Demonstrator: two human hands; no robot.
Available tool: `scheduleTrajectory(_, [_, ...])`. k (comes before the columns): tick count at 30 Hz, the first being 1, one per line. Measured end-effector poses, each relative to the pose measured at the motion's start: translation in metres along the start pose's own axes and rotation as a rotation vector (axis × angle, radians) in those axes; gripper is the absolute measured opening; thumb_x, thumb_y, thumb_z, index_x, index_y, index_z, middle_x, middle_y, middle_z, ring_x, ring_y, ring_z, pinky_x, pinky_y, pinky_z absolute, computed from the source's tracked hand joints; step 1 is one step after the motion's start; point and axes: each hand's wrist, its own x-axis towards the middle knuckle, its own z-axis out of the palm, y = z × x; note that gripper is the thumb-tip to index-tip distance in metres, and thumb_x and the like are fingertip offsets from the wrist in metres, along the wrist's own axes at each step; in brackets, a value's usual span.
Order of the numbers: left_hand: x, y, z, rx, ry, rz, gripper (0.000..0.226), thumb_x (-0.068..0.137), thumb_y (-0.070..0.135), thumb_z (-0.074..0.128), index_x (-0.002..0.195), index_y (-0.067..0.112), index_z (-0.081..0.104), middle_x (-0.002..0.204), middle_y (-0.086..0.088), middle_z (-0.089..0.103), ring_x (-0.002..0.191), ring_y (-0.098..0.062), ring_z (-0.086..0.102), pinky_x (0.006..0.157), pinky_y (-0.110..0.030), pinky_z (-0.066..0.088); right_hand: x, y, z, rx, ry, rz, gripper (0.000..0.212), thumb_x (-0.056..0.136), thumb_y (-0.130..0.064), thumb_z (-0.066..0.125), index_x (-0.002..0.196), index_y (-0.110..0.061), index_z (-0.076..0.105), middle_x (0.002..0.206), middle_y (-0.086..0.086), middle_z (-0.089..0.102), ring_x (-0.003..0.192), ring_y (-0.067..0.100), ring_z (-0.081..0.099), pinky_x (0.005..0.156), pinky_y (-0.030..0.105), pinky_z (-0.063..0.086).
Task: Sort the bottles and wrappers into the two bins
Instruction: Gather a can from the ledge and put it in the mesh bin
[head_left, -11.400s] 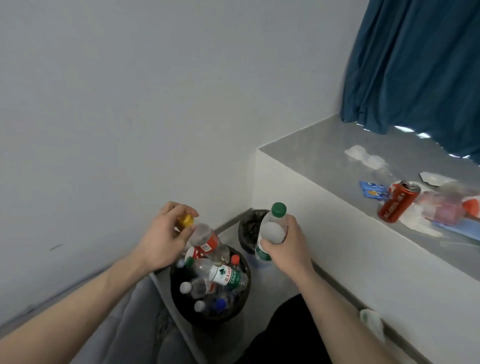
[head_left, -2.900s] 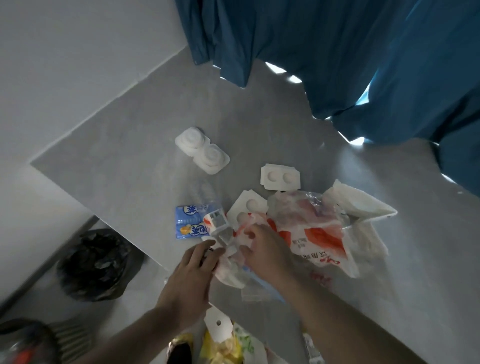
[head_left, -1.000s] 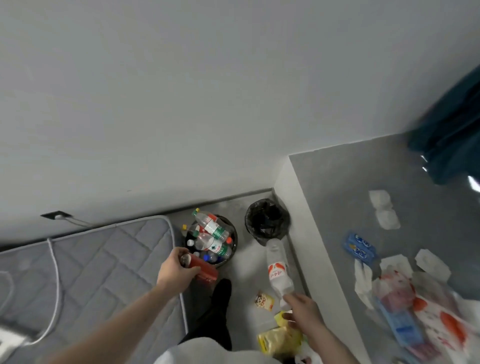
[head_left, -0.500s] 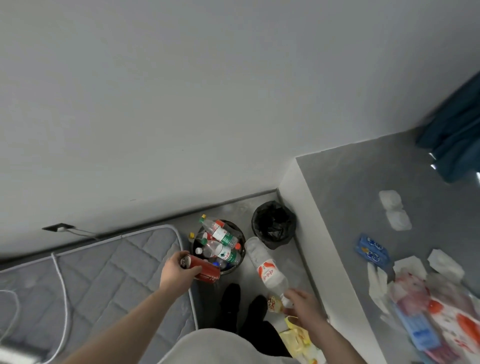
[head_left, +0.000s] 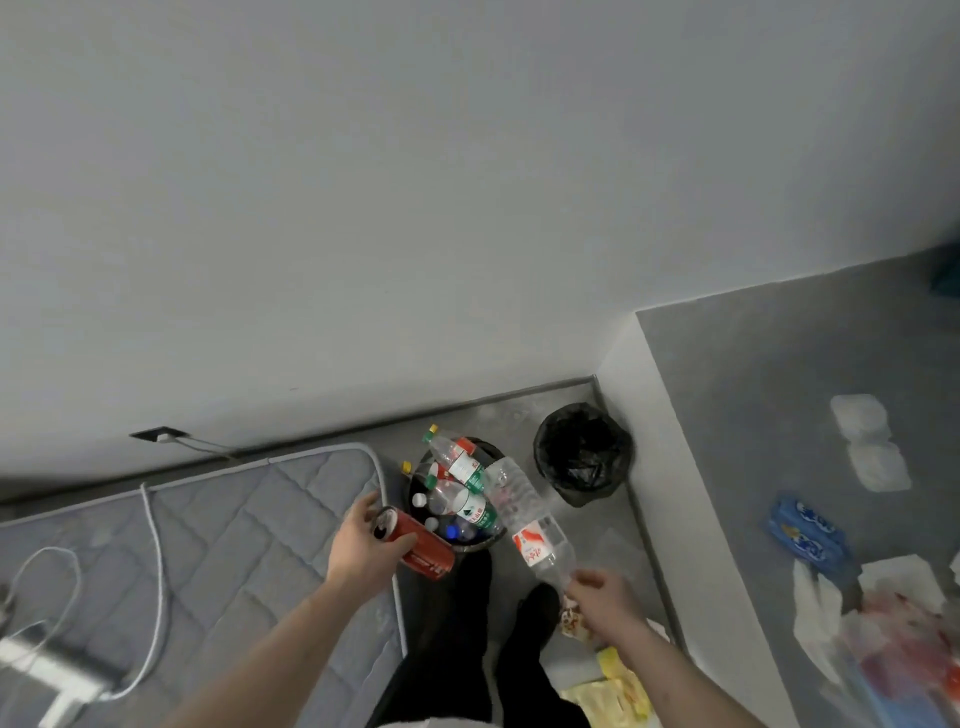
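Left hand (head_left: 363, 545) wrapped round a red can (head_left: 418, 543), right hand (head_left: 602, 597) pinching a clear bottle (head_left: 524, 514) by its neck. Both right over the bottle-stuffed bin (head_left: 470, 544), beside the black-bagged bin (head_left: 582, 454). Red-and-white label, writing too blurry to read.

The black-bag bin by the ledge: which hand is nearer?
Right. The right hand is below the black-bag bin, holding a clear bottle; the left hand, holding a red can, is farther left.

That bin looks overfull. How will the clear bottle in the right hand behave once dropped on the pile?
The clear bottle looks empty, so probably light. Round and smooth, it may roll off the heaped bottles in the bin. The right hand grips only its neck.
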Motion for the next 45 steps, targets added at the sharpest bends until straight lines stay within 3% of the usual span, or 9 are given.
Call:
scheduleTrajectory(3, [0.023,-0.011,0.007,-0.053,0.0,-0.055,0.071,0.077,0.019,0.086,0.137,0.021,0.048,0.126,-0.002,0.06,0.1,-0.018,0.065,0.084,-0.036,0.058,0.03,-0.014,0.015,-0.087,-0.023,-0.022,0.012,0.08,-0.028,0.077,0.091,-0.03,0.072,0.095,-0.007,0.074,0.094,0.015,0.07,0.084,0.03,0.055])
scheduleTrajectory(7, [0.064,-0.029,0.02,-0.066,-0.005,-0.093,0.049,0.078,0.017,0.085,0.118,0.02,0.057,0.101,0.006,0.064,0.083,-0.002,0.061,0.067,-0.021,0.05,0.067,-0.041,0.04,-0.123,-0.014,-0.062,0.017,0.082,-0.023,0.075,0.096,-0.03,0.07,0.1,-0.008,0.073,0.099,0.013,0.068,0.089,0.028,0.052])
scheduleTrajectory(10, [0.1,-0.046,0.033,-0.073,-0.006,-0.098,0.046,0.077,0.018,0.086,0.114,0.022,0.059,0.104,0.004,0.067,0.085,-0.004,0.064,0.069,-0.023,0.05,0.1,-0.059,0.063,-0.17,-0.019,-0.096,0.018,0.085,-0.02,0.072,0.1,-0.028,0.069,0.096,-0.009,0.068,0.093,0.011,0.063,0.082,0.023,0.045])
scheduleTrajectory(13, [0.134,-0.064,0.045,-0.091,-0.034,-0.102,0.046,0.076,0.019,0.087,0.112,0.026,0.059,0.102,0.01,0.066,0.087,-0.002,0.064,0.068,-0.02,0.051,0.142,-0.075,0.092,-0.199,-0.043,-0.131,0.017,0.085,-0.019,0.07,0.1,-0.027,0.069,0.096,-0.01,0.069,0.099,0.015,0.067,0.086,0.028,0.05])
scheduleTrajectory(16, [0.164,-0.08,0.054,-0.112,-0.04,-0.093,0.045,0.076,0.018,0.086,0.112,0.029,0.06,0.1,0.013,0.064,0.088,-0.004,0.065,0.066,-0.018,0.051,0.185,-0.086,0.123,-0.248,-0.035,-0.169,0.015,0.084,-0.031,0.071,0.1,-0.031,0.071,0.1,-0.013,0.071,0.096,0.013,0.066,0.087,0.03,0.053])
scheduleTrajectory(23, [0.212,-0.114,0.058,-0.136,-0.106,-0.121,0.046,0.077,0.02,0.086,0.111,0.037,0.06,0.106,0.009,0.067,0.094,-0.012,0.07,0.076,-0.033,0.061,0.243,-0.096,0.169,-0.311,-0.005,-0.192,0.028,0.09,-0.025,0.07,0.118,-0.024,0.071,0.115,-0.007,0.07,0.1,0.015,0.065,0.082,0.023,0.045])
scheduleTrajectory(31, [0.239,-0.119,0.057,-0.147,-0.116,-0.116,0.05,0.077,0.022,0.086,0.118,0.034,0.06,0.109,0.01,0.068,0.096,-0.01,0.07,0.079,-0.03,0.059,0.265,-0.092,0.181,-0.331,0.021,-0.169,0.034,0.091,-0.021,0.068,0.125,-0.019,0.066,0.126,-0.003,0.069,0.111,0.018,0.065,0.087,0.022,0.045])
scheduleTrajectory(39, [0.251,-0.111,0.058,-0.152,-0.116,-0.103,0.051,0.078,0.025,0.085,0.119,0.037,0.059,0.11,0.01,0.066,0.099,-0.013,0.069,0.082,-0.036,0.061,0.267,-0.09,0.184,-0.278,0.028,-0.154,0.031,0.09,-0.019,0.069,0.12,-0.02,0.064,0.118,-0.005,0.066,0.097,0.013,0.059,0.078,0.024,0.042])
scheduleTrajectory(45, [0.248,-0.111,0.061,-0.172,-0.129,-0.107,0.05,0.078,0.022,0.085,0.119,0.034,0.059,0.112,0.009,0.066,0.098,-0.013,0.069,0.069,-0.023,0.057,0.264,-0.086,0.183,-0.234,-0.008,-0.144,0.04,0.085,-0.021,0.073,0.123,-0.025,0.061,0.118,-0.011,0.064,0.099,0.009,0.059,0.075,0.022,0.042])
